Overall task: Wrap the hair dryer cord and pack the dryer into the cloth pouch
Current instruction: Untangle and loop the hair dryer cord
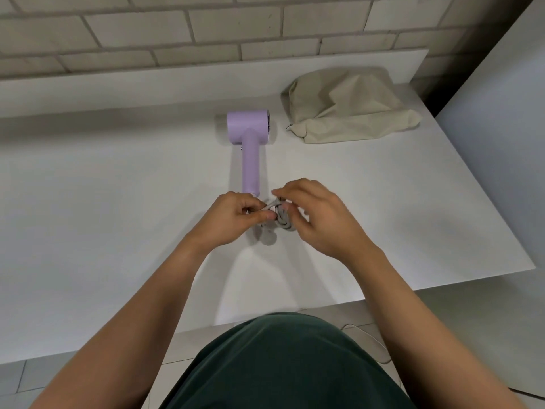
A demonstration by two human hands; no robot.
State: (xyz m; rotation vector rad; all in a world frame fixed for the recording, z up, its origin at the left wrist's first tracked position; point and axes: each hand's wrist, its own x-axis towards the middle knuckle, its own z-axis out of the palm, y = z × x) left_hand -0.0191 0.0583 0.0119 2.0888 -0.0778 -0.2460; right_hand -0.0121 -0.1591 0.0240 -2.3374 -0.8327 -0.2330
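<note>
Both hands are pinching the gray cord bundle [283, 219] between closed fingertips: the left hand [236, 215] is holding a loose strand taut, while the right hand [315, 214] is curling over the coiled loops, apparently to keep them from springing apart while the end is being secured. The bundle is hanging just above the white table [118, 216], right at the base of the handle, so the cord is staying slack where it joins the hair dryer [250, 134]. The hair dryer is lying flat, head toward the brick wall [147, 31]. The cloth pouch [348, 107] is resting just beside the head, on the right, its opening seemingly facing the dryer. Open tabletop is remaining to the left; the right and near edges are close.
</note>
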